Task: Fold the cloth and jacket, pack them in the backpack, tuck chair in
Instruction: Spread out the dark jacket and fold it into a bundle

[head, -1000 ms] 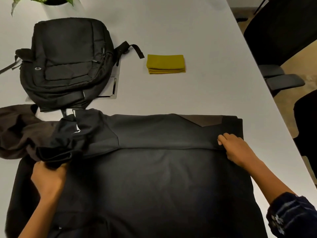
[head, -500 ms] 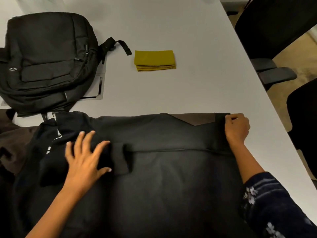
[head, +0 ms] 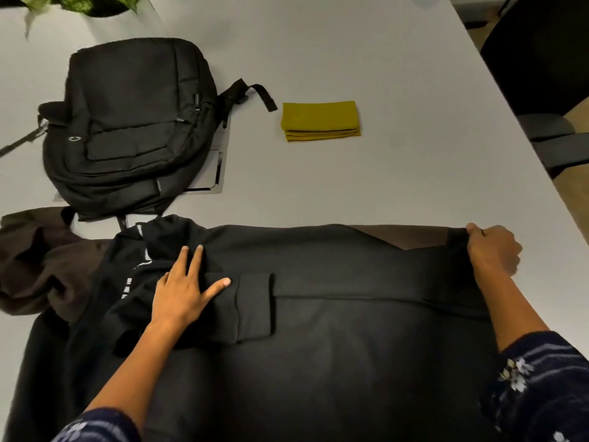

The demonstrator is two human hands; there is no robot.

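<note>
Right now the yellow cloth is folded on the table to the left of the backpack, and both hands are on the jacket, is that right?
Not quite. The head view shows the folded yellow cloth to the right of the backpack, not the left. The rest holds: it lies on the table, and the left hand and right hand are on the jacket.

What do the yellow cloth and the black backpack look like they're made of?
The yellow cloth looks like soft matte woven or knit fabric: its stacked folded edges lie flat without shine. The black backpack looks like synthetic woven fabric, perhaps nylon or polyester, with stitched panels, zippers and a faint sheen.
</note>
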